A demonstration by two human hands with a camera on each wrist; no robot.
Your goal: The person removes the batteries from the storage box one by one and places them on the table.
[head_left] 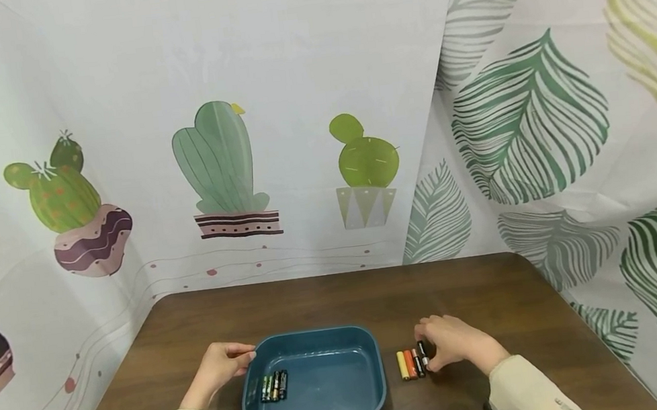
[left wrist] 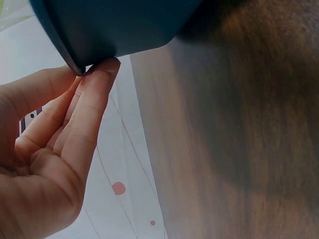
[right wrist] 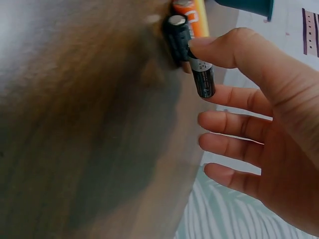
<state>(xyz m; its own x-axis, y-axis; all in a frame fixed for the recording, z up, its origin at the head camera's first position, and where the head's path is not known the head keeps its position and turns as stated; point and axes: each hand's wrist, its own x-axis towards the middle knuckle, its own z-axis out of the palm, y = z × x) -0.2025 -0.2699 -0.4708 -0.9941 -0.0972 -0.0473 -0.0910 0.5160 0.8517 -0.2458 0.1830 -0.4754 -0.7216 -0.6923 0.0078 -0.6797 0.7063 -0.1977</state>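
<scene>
Several batteries (head_left: 273, 386) lie along the left wall of a blue tray (head_left: 334, 387) between the tabletop's (head_left: 339, 298) left and right edges. The left hand (head_left: 218, 370) pinches its far-left corner; toward the tabletop's right edge, the right hand (head_left: 455, 341) pinches a black battery (head_left: 422, 348), other fingers apart.

The left hand (left wrist: 55, 144) comes in from the left edge and touches the rim of a dark teal tray (left wrist: 124, 27), its thumb and a fingertip meeting there in a pinch while the other fingers lie partly hidden. The tray's smooth outer wall fills the upper middle, cut off by the top edge. Brown wood-grained counter (left wrist: 259, 139), with a broad soft shadow, takes up the right side, and beside it a white cloth (left wrist: 134, 174) shows thin curving lines and pinkish dots.
</scene>
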